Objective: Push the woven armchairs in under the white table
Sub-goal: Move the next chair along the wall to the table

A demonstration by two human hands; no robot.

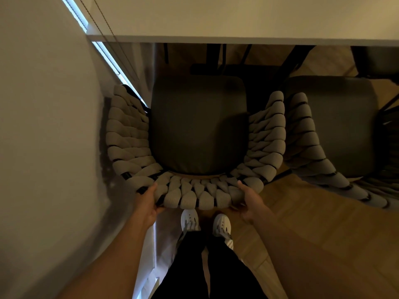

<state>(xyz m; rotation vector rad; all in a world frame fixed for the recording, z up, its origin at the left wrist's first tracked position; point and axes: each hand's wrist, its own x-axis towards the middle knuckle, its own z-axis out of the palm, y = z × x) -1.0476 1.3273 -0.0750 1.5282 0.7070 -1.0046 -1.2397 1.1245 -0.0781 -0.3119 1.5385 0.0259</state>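
A woven armchair (194, 199) with thick grey rope weave and a dark seat cushion stands right below me, its seat front close to the edge of the white table (237, 18). My left hand (149, 203) grips the left end of its curved backrest, thumb under the rim. On the right end of the same backrest my right hand (248, 201) holds on with its fingers wrapped over the weave. A second woven armchair (311, 147) stands beside it on the right, touching or nearly touching the first, its seat also out from under the table.
A pale wall (43, 126) and a window strip run close along the left of the chair. Dark table and chair legs (216, 59) show under the tabletop. My feet in white shoes (205, 221) stand on the wooden floor (302, 212) behind the chair.
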